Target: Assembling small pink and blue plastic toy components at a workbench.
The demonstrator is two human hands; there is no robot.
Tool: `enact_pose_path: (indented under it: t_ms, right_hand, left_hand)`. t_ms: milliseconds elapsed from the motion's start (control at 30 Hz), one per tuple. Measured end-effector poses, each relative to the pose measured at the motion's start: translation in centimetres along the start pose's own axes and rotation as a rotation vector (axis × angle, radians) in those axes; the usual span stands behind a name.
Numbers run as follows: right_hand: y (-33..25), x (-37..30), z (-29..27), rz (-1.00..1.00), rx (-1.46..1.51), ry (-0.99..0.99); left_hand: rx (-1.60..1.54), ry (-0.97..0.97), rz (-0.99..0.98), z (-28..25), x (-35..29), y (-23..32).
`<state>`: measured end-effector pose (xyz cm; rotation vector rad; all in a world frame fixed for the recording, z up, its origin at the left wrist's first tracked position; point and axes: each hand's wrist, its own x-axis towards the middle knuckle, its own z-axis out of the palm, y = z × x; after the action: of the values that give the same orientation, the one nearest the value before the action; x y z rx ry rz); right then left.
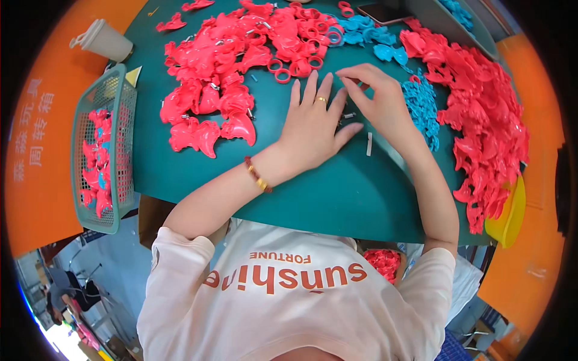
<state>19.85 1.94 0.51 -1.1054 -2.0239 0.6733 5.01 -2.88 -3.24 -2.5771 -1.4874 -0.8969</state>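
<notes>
Your left hand (313,123) lies flat, fingers spread, on the green table (337,198). Your right hand (379,99) pinches fingertips together just right of it; small metal pins (348,115) lie between them.

The left hand (313,123) lies flat over small metal parts (347,115), hiding most of them. What the right hand's (376,99) fingers (349,73) pinch is too small to tell. The yellow tray (512,216) at the desk's (337,192) right edge sits partly under the red plastic pieces (487,120).
</notes>
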Motion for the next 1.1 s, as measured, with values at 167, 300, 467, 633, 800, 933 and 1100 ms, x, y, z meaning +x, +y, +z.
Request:
enact_pose_path:
  t_ms: [167, 300, 467, 633, 800, 933, 1100]
  right_hand:
    - [-1.1, 3.8, 3.8, -0.352, -0.201, -0.122]
    - [-2.3, 6.3, 7.9, -0.426, -0.424, -0.162]
    - [-2.8, 8.1, 11.6, -0.343, -0.726, -0.267]
    - [-2.0, 8.1, 10.9, -0.467, -0.598, -0.284]
    - [-2.0, 8.4, 8.5, -0.184, -0.386, -0.383]
    - [-2.3, 8.2, 11.3, -0.323, -0.429, -0.229]
    - [-1.9, 8.4, 11.0, -0.483, -0.489, -0.273]
  left_hand:
    - [0.022, -0.048, 0.153, -5.7, -3.2, -2.0]
    - [0.042, 0.059, 0.054, -7.3, -5.1, -3.4]
    - [-0.029, 0.123, -0.024, -7.5, -5.3, -3.8]
    - [-0.082, 0.193, -0.014, -7.1, -5.4, -4.2]
    - [-0.195, 0.365, -0.183, -7.3, -4.9, -5.5]
    - [-0.226, 0.394, -0.205, -7.4, -4.9, -5.2]
    - [-0.183, 0.407, -0.127, -8.1, -5.7, -5.6]
